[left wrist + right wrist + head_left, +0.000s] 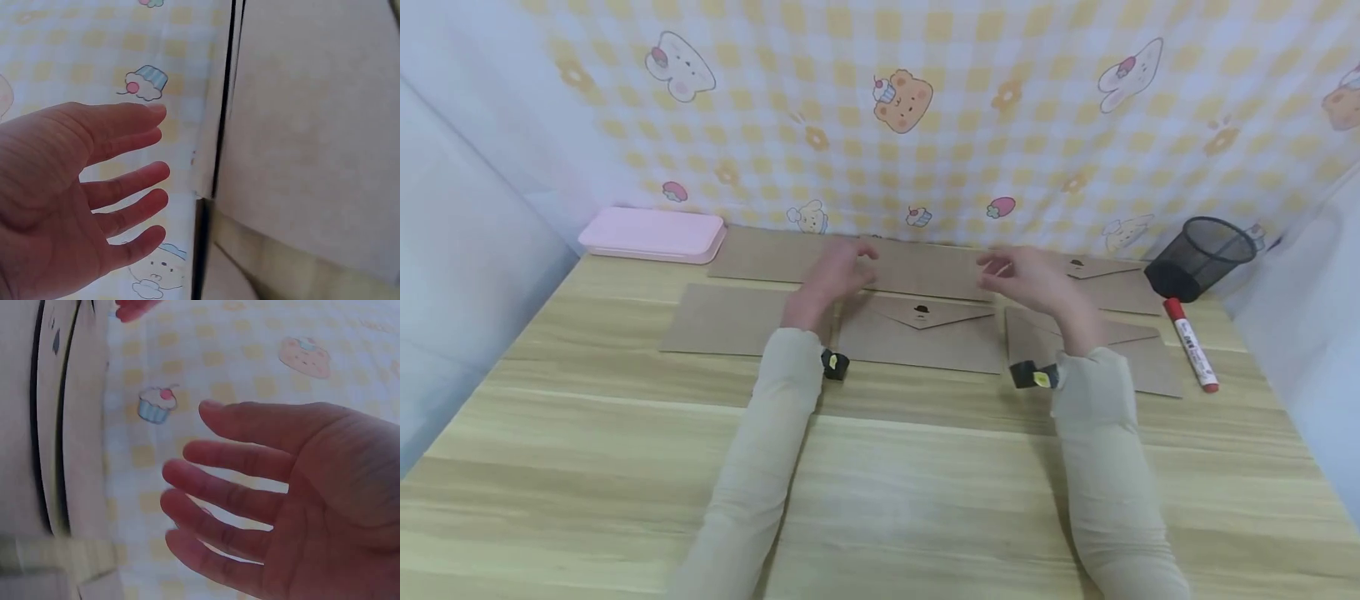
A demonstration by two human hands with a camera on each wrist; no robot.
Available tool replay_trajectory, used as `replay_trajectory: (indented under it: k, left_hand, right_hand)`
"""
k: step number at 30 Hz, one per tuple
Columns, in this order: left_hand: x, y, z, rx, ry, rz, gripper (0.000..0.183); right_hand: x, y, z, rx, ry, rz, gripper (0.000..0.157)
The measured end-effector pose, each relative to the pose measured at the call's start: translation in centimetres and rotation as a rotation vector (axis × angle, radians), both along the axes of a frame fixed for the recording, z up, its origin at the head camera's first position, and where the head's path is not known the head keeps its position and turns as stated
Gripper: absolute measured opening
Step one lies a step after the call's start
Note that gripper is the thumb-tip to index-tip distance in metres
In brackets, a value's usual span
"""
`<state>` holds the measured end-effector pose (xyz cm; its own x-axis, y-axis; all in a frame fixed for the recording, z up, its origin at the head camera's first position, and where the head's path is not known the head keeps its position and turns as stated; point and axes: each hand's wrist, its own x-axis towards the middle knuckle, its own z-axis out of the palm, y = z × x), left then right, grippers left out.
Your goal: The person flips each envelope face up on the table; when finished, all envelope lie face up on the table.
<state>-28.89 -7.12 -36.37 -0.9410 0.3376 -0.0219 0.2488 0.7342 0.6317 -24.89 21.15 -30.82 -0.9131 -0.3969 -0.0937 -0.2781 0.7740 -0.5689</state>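
Brown paper envelopes lie in two rows on the wooden table. My left hand [835, 282] is over the seam between the back-left envelope [760, 254] and the back-middle envelope [921, 267]. Near that middle envelope's right end hovers my right hand [1033, 282]. Both hands hold nothing; in the wrist views the left fingers [128, 185] and right fingers [225, 487] are spread and slightly bent. The front-middle envelope [917, 346] shows a pointed flap with a small black hat print. Partly behind the right forearm lies the front-right envelope [1150, 367]; the back-right envelope [1120, 292] also has a flap.
A pink case [651, 233] sits at the back left. On the right, a black mesh pen holder [1202, 258] leans tilted, with a red-capped marker [1191, 346] beside it. A yellow checked curtain [955, 150] hangs along the table's back edge.
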Motion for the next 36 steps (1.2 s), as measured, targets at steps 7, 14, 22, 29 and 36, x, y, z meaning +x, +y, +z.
replay_trajectory:
  k: [7,14,22,29,36]
  left_hand:
    - [0.7,0.4,-0.9,0.002,-0.049,0.094,0.038]
    - [1.0,0.5,-0.7,-0.029,-0.031,0.105,0.039]
    - [1.2,0.5,-0.2,-0.121,-0.039,0.103,0.041]
    - [1.1,0.7,-0.2,-0.195,-0.029,0.084,0.04]
    - [0.7,0.5,-0.6,-0.166,-0.057,0.055,0.039]
  right_hand:
    - [-0.7,-1.7,-2.0,0.078,-0.023,-0.043,0.043]
    - [-0.8,-1.1,-3.0,0.13,0.026,-0.084,0.033]
    - [-0.8,-1.2,-3.7,0.185,0.019,-0.122,0.034]
    - [-0.7,-1.2,-3.8,0.181,-0.04,-0.15,0.037]
    - [-1.2,-1.1,-4.4,0.164,-0.042,-0.147,0.038]
